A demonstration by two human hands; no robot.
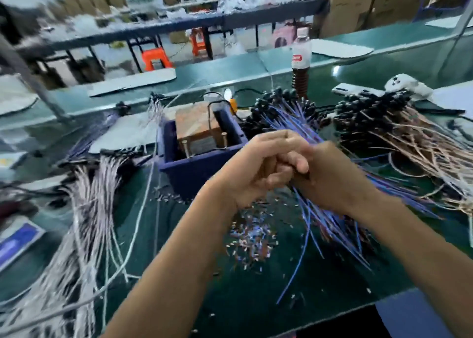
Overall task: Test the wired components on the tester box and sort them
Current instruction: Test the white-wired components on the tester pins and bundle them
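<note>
Both hands, left (252, 170) and right (330, 176), bunched together gripping blue wires (330, 225) right beside the tester box (197, 170), probably picking one out to test.

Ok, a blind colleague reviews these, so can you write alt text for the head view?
Two hands, the left hand and right hand, meet in front of a dark blue tester box on a green table, closed together around something hidden. Bundles of blue wires, white wires and brown wires lie around them.
</note>
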